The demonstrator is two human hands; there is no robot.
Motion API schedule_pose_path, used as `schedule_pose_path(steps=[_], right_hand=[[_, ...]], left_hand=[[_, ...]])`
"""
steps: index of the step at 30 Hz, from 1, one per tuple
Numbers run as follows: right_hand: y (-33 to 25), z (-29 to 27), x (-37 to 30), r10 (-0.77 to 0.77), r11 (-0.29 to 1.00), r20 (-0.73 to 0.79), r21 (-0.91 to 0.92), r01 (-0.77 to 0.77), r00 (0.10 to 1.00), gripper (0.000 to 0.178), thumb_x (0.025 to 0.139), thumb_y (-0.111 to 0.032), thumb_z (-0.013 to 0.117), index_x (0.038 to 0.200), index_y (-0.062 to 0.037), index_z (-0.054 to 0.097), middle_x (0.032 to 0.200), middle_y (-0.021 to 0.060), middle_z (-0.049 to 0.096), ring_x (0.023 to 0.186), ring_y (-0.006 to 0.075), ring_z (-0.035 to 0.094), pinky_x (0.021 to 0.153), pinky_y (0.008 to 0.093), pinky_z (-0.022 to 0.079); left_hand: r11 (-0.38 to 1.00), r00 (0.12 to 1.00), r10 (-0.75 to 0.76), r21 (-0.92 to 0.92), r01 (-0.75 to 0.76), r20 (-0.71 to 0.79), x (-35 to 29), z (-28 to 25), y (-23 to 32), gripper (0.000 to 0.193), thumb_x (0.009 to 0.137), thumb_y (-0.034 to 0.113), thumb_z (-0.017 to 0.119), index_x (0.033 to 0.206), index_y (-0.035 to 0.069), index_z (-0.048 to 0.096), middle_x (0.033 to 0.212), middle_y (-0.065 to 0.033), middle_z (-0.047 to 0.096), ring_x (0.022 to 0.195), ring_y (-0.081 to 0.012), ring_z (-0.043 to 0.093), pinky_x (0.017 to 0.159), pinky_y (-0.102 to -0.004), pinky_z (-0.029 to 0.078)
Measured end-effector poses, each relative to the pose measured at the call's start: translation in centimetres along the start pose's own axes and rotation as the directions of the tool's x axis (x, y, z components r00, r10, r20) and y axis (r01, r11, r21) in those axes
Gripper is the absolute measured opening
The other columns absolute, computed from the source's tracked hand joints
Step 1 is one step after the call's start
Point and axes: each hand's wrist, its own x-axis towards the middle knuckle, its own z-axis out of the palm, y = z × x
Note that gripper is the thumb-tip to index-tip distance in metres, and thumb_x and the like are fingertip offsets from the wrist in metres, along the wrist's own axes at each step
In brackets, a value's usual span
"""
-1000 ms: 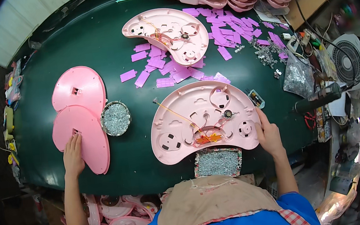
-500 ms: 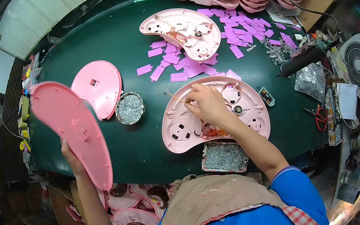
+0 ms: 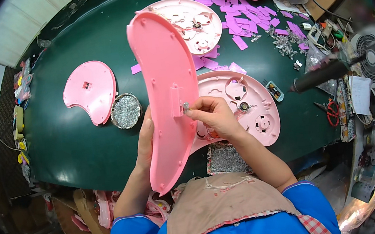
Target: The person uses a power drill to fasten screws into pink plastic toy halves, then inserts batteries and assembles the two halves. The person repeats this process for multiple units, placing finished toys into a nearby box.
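Observation:
My left hand [image 3: 145, 144] grips a curved pink plastic cover [image 3: 161, 59] by its left edge, its ribbed inner side showing. At its middle a small raised pink housing [image 3: 176, 102] stands up. My right hand [image 3: 216, 118] pinches a small clear plastic piece [image 3: 186, 106] right beside that housing; whether the two touch I cannot tell. Behind and to the right lies a light pink curved shell [image 3: 266, 106] holding a round metal part [image 3: 243, 107] and some wires. The cover and my right hand hide part of it.
A second shell [image 3: 211, 24] lies at the back, near scattered purple plates [image 3: 250, 18]. A bowl of screws [image 3: 126, 111] and another pink cover [image 3: 91, 89] are at left. A screw tray [image 3: 228, 158] sits in front. A dark cylindrical tool [image 3: 321, 74] and red scissors [image 3: 333, 113] are at right.
My left hand has brought the pink cover from the far left to the middle. My right hand has moved the small clear piece from over the shell to the cover's housing.

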Motion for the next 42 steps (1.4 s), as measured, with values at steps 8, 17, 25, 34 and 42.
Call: schedule_pose_path(steps=[8,17,25,34,42], right_hand=[[-1.5,0.5,0.5,-0.163,0.943,0.001,-0.295,0.156,0.987,0.015,0.092,-0.008,0.073,0.094,0.0069,0.073,0.074,0.0046,0.07,0.068,0.0037,0.062,0.059,0.0244,0.049],[-3.8,-0.2,-1.1,-0.198,0.888,0.007,-0.423,0.182,0.98,0.011,0.091,-0.001,0.073,0.1,0.0051,0.074,0.086,0.0038,0.069,0.073,0.0068,0.065,0.063,0.024,0.052],[-3.8,-0.3,-0.8,-0.344,0.772,0.049,-0.554,0.312,0.938,0.011,0.087,-0.003,0.074,0.097,0.0011,0.073,0.08,0.0091,0.065,0.067,0.0193,0.063,0.061,0.0302,0.049],[-2.4,0.9,-0.3,-0.519,0.417,0.24,-0.766,0.488,0.82,0.01,0.083,0.002,0.065,0.093,0.0011,0.062,0.09,0.0159,0.059,0.083,0.0334,0.058,0.075,0.04,0.047],[1.8,-1.5,-0.4,-0.321,0.924,0.131,-0.173,0.341,0.938,0.006,0.101,-0.004,0.057,0.104,0.0012,0.058,0.111,0.0093,0.051,0.107,0.0172,0.054,0.096,0.0312,0.045]], left_hand=[[0.935,0.992,0.126,0.331,-0.128,0.029,0.2,0.0,0.9,0.1,0.083,0.053,0.074,0.156,0.001,0.03,0.143,-0.0158,0.051,0.132,-0.0259,0.053,0.11,-0.0413,0.045],[0.924,0.995,0.076,0.371,-0.097,0.069,1.4,0.4,1.8,0.093,0.081,0.042,0.079,0.152,0.001,0.034,0.141,-0.0144,0.051,0.134,-0.0244,0.05,0.112,-0.0415,0.041],[0.911,0.986,0.084,0.389,-0.135,0.144,2.4,-0.2,2.3,0.093,0.082,0.043,0.077,0.153,0.001,0.033,0.142,-0.0131,0.049,0.134,-0.0224,0.049,0.113,-0.0395,0.039],[0.724,0.949,0.081,0.636,-0.266,0.304,4.4,-1.5,3.5,0.09,0.083,0.033,0.076,0.156,0.001,0.032,0.14,-0.0211,0.053,0.13,-0.028,0.053,0.112,-0.0402,0.042],[0.808,0.94,0.162,0.507,-0.301,0.3,2.4,-3.2,2.3,0.082,0.093,0.051,0.062,0.154,0.003,0.035,0.137,-0.0192,0.058,0.127,-0.0289,0.057,0.107,-0.0409,0.045]])
